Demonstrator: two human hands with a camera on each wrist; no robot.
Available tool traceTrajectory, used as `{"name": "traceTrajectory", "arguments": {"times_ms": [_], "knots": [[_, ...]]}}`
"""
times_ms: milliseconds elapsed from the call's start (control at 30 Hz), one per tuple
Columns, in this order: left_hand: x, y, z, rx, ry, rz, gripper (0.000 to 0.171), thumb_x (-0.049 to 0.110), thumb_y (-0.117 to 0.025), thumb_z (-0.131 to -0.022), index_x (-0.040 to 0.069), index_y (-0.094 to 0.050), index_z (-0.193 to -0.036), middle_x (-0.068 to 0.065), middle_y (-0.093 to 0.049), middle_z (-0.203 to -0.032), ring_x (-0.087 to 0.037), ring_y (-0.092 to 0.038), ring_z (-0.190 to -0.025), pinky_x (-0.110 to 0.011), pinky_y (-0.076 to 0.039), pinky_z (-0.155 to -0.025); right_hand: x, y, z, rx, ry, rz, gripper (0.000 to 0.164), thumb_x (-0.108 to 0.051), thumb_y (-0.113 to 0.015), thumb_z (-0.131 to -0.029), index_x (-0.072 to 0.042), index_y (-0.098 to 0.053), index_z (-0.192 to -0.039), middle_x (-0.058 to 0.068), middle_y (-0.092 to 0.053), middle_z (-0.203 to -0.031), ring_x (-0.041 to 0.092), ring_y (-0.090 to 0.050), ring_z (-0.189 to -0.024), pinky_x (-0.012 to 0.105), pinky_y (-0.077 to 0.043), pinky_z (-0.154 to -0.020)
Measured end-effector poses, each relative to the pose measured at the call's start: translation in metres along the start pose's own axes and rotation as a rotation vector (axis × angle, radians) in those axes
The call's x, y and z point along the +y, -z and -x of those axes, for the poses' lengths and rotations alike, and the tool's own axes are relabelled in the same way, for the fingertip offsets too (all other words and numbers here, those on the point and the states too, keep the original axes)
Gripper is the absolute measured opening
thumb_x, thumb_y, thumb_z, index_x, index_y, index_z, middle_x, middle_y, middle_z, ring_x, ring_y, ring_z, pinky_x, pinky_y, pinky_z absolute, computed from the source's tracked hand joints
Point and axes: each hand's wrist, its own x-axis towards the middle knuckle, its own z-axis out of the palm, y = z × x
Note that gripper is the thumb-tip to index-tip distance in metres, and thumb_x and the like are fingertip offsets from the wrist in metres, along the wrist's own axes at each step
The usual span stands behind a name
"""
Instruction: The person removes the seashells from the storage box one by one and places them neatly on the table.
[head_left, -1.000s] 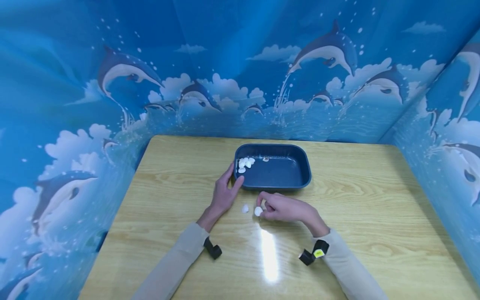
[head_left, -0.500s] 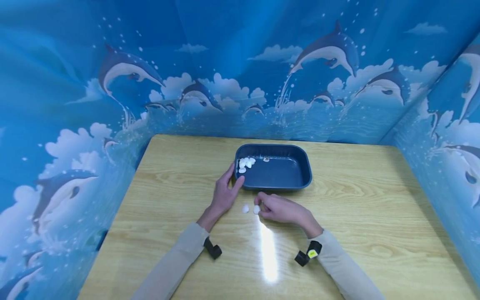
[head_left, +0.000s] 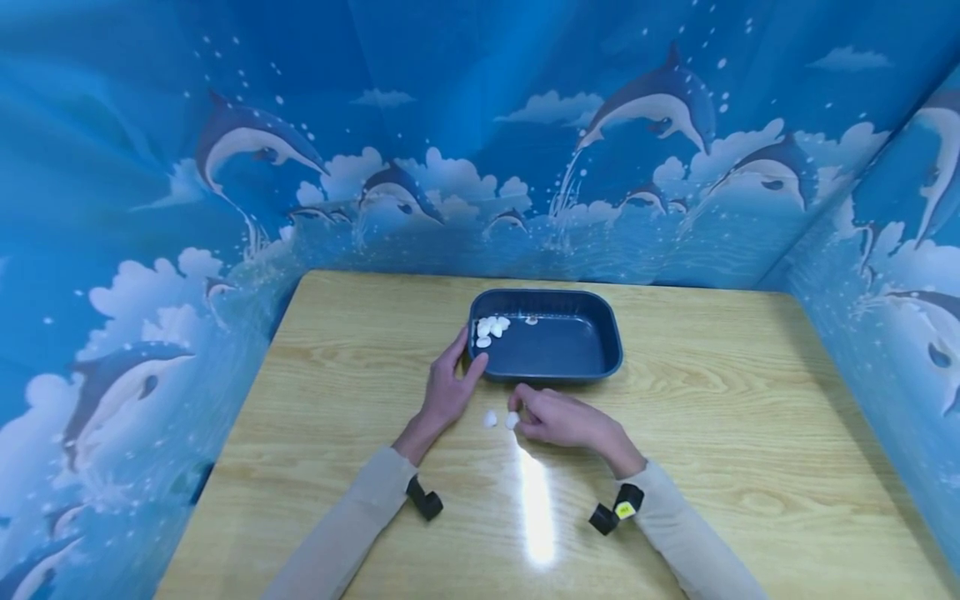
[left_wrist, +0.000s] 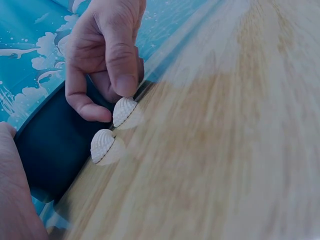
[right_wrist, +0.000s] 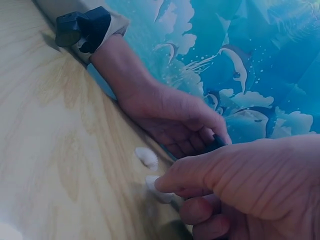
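Observation:
My left hand [head_left: 447, 388] holds the left front corner of a dark blue rectangular basin [head_left: 551, 348], its thumb at the rim. Just in front of the basin, my right hand [head_left: 564, 417] pinches a white ribbed seashell [left_wrist: 124, 111] between thumb and index finger, low at the tabletop. A second white seashell [left_wrist: 102, 145] lies on the table to its left, a small gap away. Inside the basin, several white shells [head_left: 492, 326] sit in a cluster at the left end. My right thumb partly covers the pinched shell in the right wrist view.
The wooden table [head_left: 720, 417] reaches back to a blue dolphin-print curtain [head_left: 465, 125], which also encloses both sides. A small brownish piece [head_left: 532, 320] lies by the basin's back wall. Black wrist cameras are strapped on both sleeves.
My right hand has shifted slightly left with its shell, nearer the other loose shell, and the shell has turned a little. My left hand and the basin stay put.

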Motion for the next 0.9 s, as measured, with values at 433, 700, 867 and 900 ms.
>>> {"name": "traceTrajectory", "arguments": {"times_ms": [433,700,867,900], "knots": [[-0.001,-0.001,0.0,0.004,-0.003,-0.009,0.065,0.023,-0.064,-0.105,0.007,-0.036,-0.161,-0.015,-0.037,-0.166,-0.021,-0.035,-0.154,-0.04,-0.03,-0.127,-0.023,0.023,0.009,0.018,0.047,-0.043,0.004,-0.013,-0.062,-0.104,-0.012,-0.066,-0.105,-0.012,-0.051,-0.068,0.002,-0.045,-0.056,0.02,-0.039,-0.051],[-0.001,-0.001,0.0,-0.007,-0.015,0.004,0.065,0.023,-0.063,-0.105,0.008,-0.034,-0.162,-0.014,-0.035,-0.167,-0.022,-0.034,-0.154,-0.04,-0.03,-0.127,-0.026,0.05,0.008,0.165,0.068,0.01,0.01,-0.015,-0.06,-0.106,-0.012,-0.069,-0.108,-0.012,-0.05,-0.066,0.003,-0.043,-0.054,0.023,-0.041,-0.051],[0.0,0.0,0.0,-0.008,-0.001,-0.002,0.065,0.023,-0.063,-0.106,0.008,-0.034,-0.162,-0.015,-0.035,-0.167,-0.021,-0.034,-0.154,-0.04,-0.029,-0.127,-0.013,0.058,-0.011,0.229,0.008,0.055,0.015,-0.015,-0.061,-0.105,-0.005,-0.07,-0.113,-0.008,-0.051,-0.065,0.007,-0.044,-0.054,0.025,-0.038,-0.05],[0.0,0.0,0.0,-0.01,0.004,-0.005,0.064,0.023,-0.063,-0.106,0.009,-0.034,-0.162,-0.014,-0.035,-0.167,-0.02,-0.033,-0.154,-0.039,-0.029,-0.127,-0.01,0.058,-0.016,0.233,-0.005,0.067,0.016,-0.014,-0.062,-0.105,-0.004,-0.069,-0.114,-0.007,-0.052,-0.065,0.008,-0.045,-0.054,0.025,-0.038,-0.05]]}}
